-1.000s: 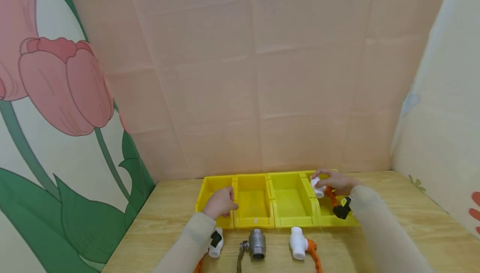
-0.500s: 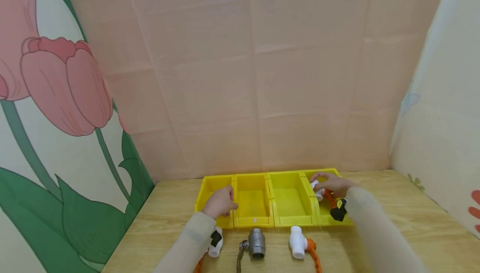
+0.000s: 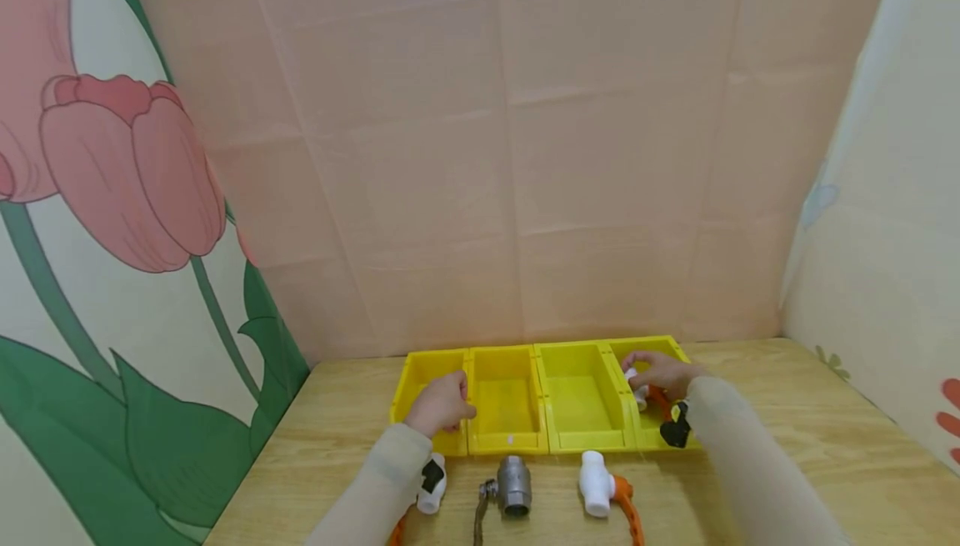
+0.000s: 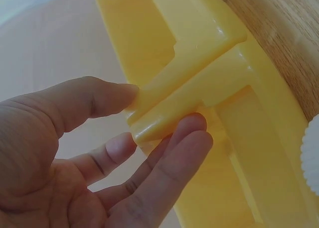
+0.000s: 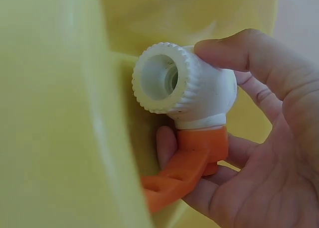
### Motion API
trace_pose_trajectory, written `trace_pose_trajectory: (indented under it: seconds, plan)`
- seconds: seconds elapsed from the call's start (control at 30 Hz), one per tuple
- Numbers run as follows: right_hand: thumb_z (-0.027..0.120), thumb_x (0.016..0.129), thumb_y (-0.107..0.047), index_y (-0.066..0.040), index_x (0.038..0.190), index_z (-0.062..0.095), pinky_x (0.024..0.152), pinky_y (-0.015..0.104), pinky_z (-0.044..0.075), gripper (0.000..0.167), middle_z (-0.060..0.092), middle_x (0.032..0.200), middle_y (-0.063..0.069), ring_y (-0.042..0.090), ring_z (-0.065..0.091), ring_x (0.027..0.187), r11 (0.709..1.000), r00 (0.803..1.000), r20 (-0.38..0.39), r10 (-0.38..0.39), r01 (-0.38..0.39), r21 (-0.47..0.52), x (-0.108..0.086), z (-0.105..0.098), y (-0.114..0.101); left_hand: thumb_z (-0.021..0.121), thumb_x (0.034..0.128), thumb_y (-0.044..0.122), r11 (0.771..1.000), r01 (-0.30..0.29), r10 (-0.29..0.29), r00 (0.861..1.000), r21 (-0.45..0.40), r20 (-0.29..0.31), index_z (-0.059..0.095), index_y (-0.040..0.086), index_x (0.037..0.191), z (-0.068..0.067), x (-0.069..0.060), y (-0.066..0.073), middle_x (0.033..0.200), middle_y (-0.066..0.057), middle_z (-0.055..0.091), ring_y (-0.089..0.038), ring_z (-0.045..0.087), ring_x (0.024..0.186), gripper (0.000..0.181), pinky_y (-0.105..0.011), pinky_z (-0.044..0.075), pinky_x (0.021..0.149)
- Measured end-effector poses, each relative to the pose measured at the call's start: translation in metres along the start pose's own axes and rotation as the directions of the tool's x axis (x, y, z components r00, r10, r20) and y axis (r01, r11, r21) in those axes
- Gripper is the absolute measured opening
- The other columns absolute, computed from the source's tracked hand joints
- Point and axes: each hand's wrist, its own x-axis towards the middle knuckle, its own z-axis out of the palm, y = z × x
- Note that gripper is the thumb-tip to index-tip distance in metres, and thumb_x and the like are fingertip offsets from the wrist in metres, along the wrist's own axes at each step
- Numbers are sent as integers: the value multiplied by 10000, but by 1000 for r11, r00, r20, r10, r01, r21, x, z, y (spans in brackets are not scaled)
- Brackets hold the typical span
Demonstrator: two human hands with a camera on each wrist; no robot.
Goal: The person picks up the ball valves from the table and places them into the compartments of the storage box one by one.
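Observation:
My right hand (image 3: pixel 662 373) is down in the rightmost yellow bin (image 3: pixel 667 442), holding a white plastic ball valve (image 5: pixel 199 86) with an orange handle (image 5: pixel 187 171). In the right wrist view the thumb lies on the valve's white body and fingers reach behind and under it. My left hand (image 3: pixel 441 404) is at the two leftmost bins. Seen from the left wrist, its thumb and fingers pinch the adjoining rims (image 4: pixel 172 101) of two bins from either side.
Along the front of the bins lie a white valve with a black patch (image 3: pixel 431 486), a grey metal valve (image 3: pixel 514 488) and another white valve with an orange handle (image 3: pixel 596 486). The wooden table (image 3: pixel 330 421) meets a pink cloth backdrop (image 3: pixel 480 196).
My right hand has lowered the white valve deeper into the rightmost bin, moving slightly left. The left hand has stayed in place.

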Motion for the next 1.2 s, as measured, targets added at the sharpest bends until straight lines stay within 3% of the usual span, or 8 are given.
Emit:
trace_pose_trajectory:
  seconds: [0.3, 0.47, 0.63, 0.83, 1.0, 1.2]
  plan:
    - [598, 820, 31, -11, 1076, 510, 644, 305, 505, 274, 509, 902, 78, 168, 534, 724, 999, 999, 40, -33, 33, -5, 6, -4, 1, 747, 815, 105, 1000, 17, -17, 1000, 5, -12, 479, 76, 835, 2, 5, 1, 661, -48, 453, -179, 503, 500, 270, -286, 436, 490]
    - [575, 831, 49, -8, 1080, 481, 631, 296, 512, 272, 503, 802, 51, 153, 531, 662, 999, 996, 81, -41, 40, 14, 5, -2, 0, 744, 816, 98, 1000, 15, -15, 1000, -3, -11, 481, 74, 839, 2, 5, 2, 663, -47, 450, -176, 491, 499, 265, -285, 430, 490]
    - [581, 832, 47, -13, 1077, 477, 630, 280, 502, 273, 499, 775, 37, 147, 519, 649, 1000, 997, 70, -20, 20, -6, 3, 0, -3, 742, 819, 99, 1000, 13, -13, 1000, -5, -9, 483, 75, 841, 2, 5, 2, 668, -46, 448, -172, 481, 501, 261, -284, 434, 496]
    - [622, 812, 14, 11, 1084, 481, 642, 286, 481, 307, 505, 827, 55, 161, 506, 677, 994, 1000, 20, 2, 0, -110, 0, 3, -10, 743, 817, 103, 1000, 16, -16, 1000, -3, -9, 483, 78, 834, 2, 4, 3, 663, -45, 450, -171, 481, 496, 261, -288, 441, 499]
    - [639, 805, -9, 12, 1076, 492, 638, 276, 436, 309, 511, 861, 59, 157, 481, 675, 969, 1000, -3, -18, 17, -248, 0, 2, -13, 741, 822, 109, 1000, 17, -17, 1000, -3, -10, 486, 84, 833, 3, 6, 1, 661, -40, 452, -166, 478, 490, 256, -287, 445, 500]
    - [653, 816, -27, -4, 1073, 512, 655, 305, 443, 295, 528, 859, 71, 169, 492, 666, 949, 1000, -28, -8, -1, -314, 0, 1, -16, 733, 826, 95, 1000, 7, -7, 1000, -5, -12, 485, 75, 835, 4, 6, 0, 663, -46, 446, -171, 476, 490, 250, -294, 446, 496]
